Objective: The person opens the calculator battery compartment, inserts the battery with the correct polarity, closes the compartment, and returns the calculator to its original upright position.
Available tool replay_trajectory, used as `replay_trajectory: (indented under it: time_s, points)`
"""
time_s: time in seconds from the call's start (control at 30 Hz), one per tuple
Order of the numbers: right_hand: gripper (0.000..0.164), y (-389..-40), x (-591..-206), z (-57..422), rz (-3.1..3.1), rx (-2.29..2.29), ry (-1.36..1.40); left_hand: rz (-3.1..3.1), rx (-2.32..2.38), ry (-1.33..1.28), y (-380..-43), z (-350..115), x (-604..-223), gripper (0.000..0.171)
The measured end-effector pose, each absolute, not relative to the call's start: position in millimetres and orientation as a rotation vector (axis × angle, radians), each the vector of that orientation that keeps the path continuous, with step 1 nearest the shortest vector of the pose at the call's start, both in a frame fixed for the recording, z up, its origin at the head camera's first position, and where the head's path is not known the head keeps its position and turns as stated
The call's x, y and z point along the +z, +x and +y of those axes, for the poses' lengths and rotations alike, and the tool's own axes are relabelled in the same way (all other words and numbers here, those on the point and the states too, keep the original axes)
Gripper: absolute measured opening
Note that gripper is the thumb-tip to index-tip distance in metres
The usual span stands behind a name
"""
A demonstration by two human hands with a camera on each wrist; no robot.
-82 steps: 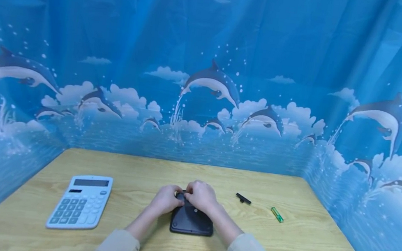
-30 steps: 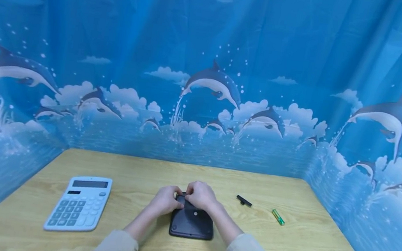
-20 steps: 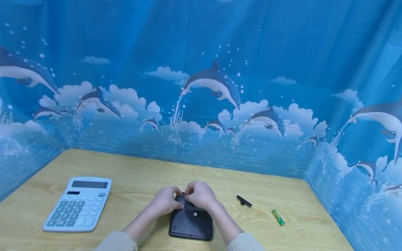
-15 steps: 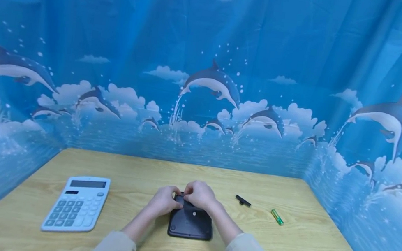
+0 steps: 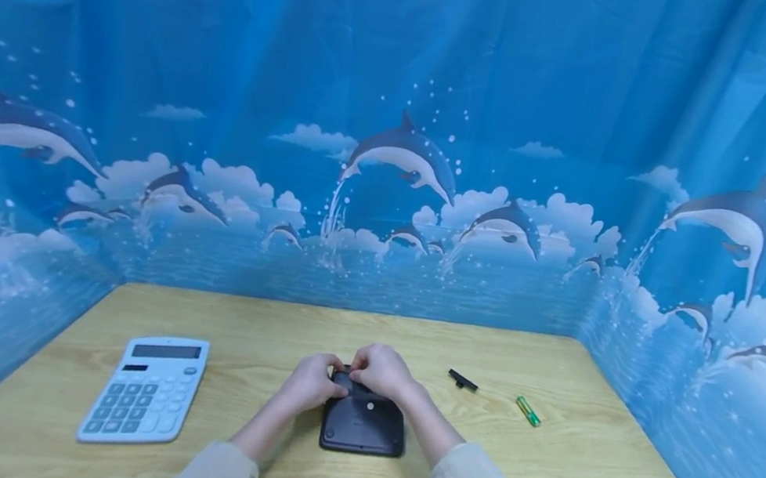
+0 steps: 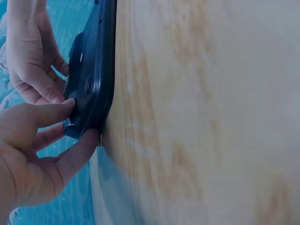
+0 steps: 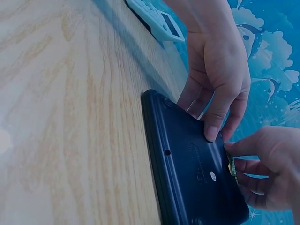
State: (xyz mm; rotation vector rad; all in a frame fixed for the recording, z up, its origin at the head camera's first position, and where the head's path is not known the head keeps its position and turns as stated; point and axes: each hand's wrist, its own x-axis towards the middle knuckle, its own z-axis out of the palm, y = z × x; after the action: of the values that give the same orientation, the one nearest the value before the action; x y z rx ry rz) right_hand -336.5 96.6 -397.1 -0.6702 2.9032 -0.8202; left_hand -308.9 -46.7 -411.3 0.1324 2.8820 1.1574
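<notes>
Head view: The device, black, rests on the table at centre, directly in front of the person. A white dot marks its upper surface. The left hand is at the device's far left corner. The right hand is at the far edge, just beside the left hand. The calculator, light blue, lies to the left, well apart from the device, keys upward. The strip, small and black, lies to the right of the hands. The battery, green, lies farther right, near the strip. A blue curtain with printed dolphins stands behind the table.

Left wrist view: The left grip is narrow and holds the device at its corner. The thumb is on the upper surface near a round foot; a finger is against the side, near the table. The right hand is adjacent, thumb and fingers bent at the same edge.

Right wrist view: The green piece shows at the device's far edge, partly hidden. The right grip is narrow and holds this piece between thumb and curled fingers. The left thumb rests on the device's upper surface; the other left fingers extend past the edge. The calculator is visible beyond.
</notes>
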Motion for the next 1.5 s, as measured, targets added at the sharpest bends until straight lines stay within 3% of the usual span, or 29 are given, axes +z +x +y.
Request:
replay_trajectory:
  time_s: [0.9, 1.5]
  points:
    - [0.006, -337.4, -389.9, 88.1, 2.977, -0.695, -0.688, 2.912, 1.145, 0.114, -314.1, -50.6, -406.2, 0.032]
    - [0.009, -333.6, -398.8, 97.2, 2.86, -0.911, -0.659, 2.837, 1.218, 0.109, -307.5, -46.6, -412.7, 0.032]
